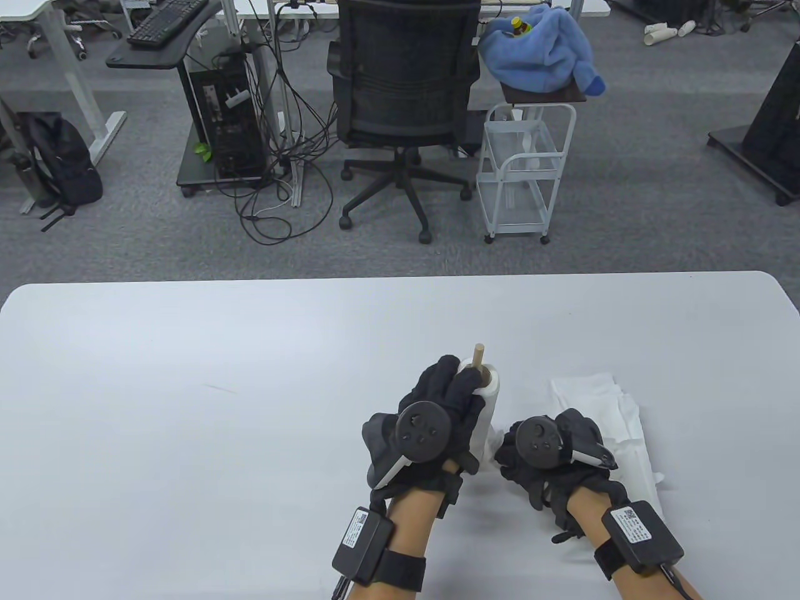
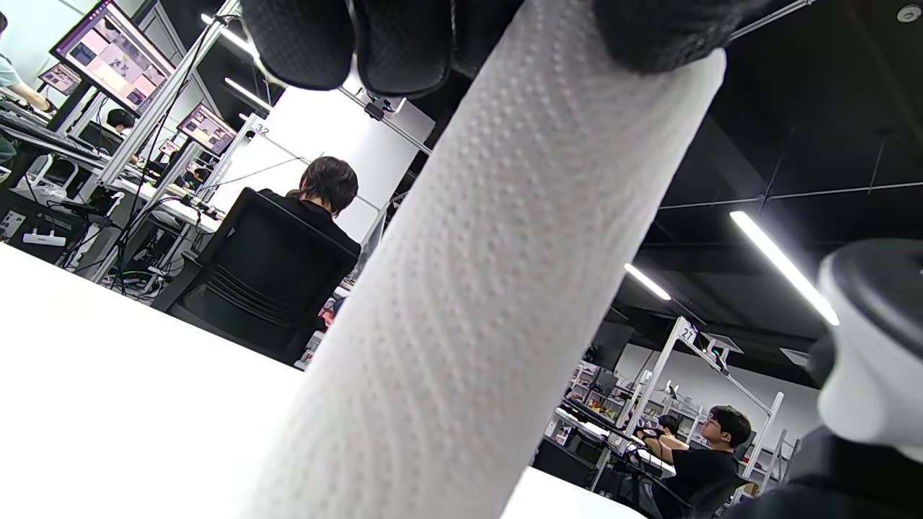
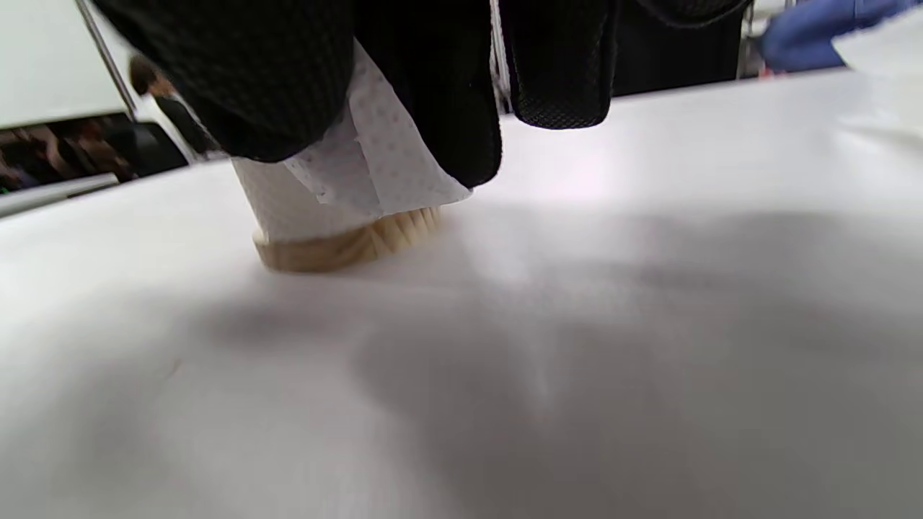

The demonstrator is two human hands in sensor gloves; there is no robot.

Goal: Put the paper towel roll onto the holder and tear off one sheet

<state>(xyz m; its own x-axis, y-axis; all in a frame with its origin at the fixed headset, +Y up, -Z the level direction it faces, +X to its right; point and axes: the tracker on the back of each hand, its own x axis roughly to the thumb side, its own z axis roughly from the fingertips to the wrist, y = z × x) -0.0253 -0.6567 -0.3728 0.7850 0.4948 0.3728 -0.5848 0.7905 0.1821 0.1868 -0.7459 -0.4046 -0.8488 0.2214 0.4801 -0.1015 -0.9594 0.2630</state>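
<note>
A thin white paper towel roll (image 1: pixel 489 400) stands upright on the wooden holder, whose rod (image 1: pixel 479 355) sticks out of its top. The round wooden base (image 3: pixel 339 249) shows under the roll in the right wrist view. My left hand (image 1: pixel 447 400) grips the top of the roll (image 2: pixel 497 288), fingers curled over it. My right hand (image 1: pixel 531 453) is low beside the roll and pinches the loose end of the sheet (image 3: pixel 375 173) between its fingers.
A crumpled loose paper towel (image 1: pixel 609 412) lies on the white table (image 1: pixel 187 387) right of my right hand. Beyond the far edge stand a black office chair (image 1: pixel 406 94), a white cart (image 1: pixel 525 169) and a computer tower.
</note>
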